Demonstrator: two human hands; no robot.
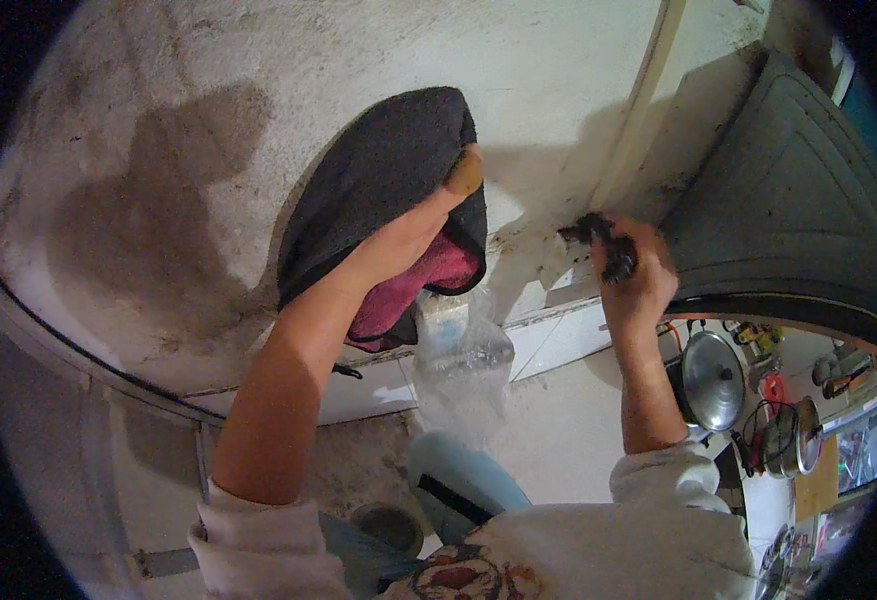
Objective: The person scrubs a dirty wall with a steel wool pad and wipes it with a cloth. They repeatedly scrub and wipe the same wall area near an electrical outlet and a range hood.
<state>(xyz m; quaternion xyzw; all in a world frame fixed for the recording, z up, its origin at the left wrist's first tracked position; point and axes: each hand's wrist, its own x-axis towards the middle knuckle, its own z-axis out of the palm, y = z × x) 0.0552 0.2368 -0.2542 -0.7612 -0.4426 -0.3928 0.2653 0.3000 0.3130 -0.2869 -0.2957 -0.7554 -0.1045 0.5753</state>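
My left hand (416, 225) grips a thick two-sided cloth (382, 165), dark grey on one face and pink-red on the other, with a black edging. The cloth hangs in folds in front of a stained pale wall, and part of it hides the fingertips. In my right hand (648, 270) is a small dark crumpled piece (618, 251), too blurred to tell its material. That hand is near the wall's lower part, beside a pale vertical strip (637, 105). Dark smudges (558, 251) mark the wall between the hands.
A clear plastic bag (468, 375) is below the cloth. At the right stands a large dark grey panel (791, 202). Below it are a metal pot lid (712, 381), another pot (787, 442) with a black cord, and several kitchen items. A dark round container (386, 527) stands low near my legs.
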